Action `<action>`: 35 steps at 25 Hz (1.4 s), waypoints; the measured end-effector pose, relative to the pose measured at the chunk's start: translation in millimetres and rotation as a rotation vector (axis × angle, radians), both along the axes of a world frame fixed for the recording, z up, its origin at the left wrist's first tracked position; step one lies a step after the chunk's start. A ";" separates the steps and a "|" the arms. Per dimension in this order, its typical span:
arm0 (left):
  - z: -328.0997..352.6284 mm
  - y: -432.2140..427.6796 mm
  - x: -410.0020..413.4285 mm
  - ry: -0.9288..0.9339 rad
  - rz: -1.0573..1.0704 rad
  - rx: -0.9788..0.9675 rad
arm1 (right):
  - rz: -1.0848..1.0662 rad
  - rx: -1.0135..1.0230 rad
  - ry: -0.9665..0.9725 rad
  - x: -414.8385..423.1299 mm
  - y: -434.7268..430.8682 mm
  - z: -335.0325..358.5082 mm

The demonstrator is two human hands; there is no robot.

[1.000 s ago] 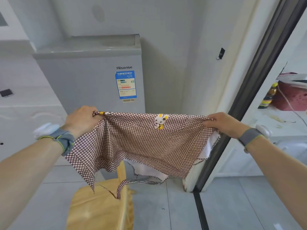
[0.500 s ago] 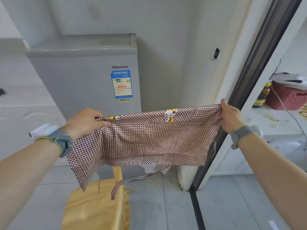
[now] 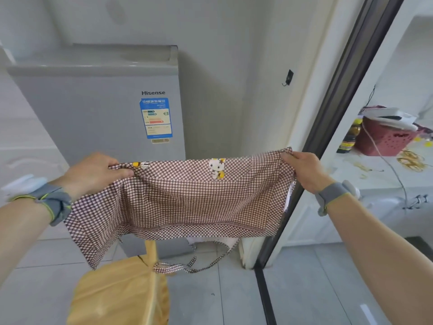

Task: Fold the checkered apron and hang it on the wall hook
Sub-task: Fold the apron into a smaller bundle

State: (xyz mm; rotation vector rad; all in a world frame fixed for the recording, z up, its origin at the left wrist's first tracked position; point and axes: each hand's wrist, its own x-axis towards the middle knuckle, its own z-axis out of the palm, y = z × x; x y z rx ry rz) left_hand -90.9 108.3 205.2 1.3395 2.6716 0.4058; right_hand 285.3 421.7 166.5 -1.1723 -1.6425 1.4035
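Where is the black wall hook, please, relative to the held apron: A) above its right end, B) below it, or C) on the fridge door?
A: the wall hook is mounted higher up, above the right end of the checkered apron, with nothing hanging on it.

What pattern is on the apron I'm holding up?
Small brown-and-white checks on the apron, with a cartoon cat print near its top edge; the head view shows it.
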 end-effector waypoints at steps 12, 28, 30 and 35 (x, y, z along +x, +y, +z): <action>2.9 -5.4 0.1 0.052 -0.009 -0.019 | 0.180 0.055 -0.188 14.7 8.0 -6.8; -8.3 -17.4 -3.0 -0.090 -0.052 0.121 | -0.104 -0.170 0.190 31.3 33.8 -3.9; -8.4 -14.8 1.3 -0.108 0.014 0.193 | -0.158 -0.074 0.141 30.3 27.7 -4.4; -6.9 -10.0 12.9 -0.521 0.219 0.525 | -0.416 0.115 -0.081 22.7 19.5 -5.4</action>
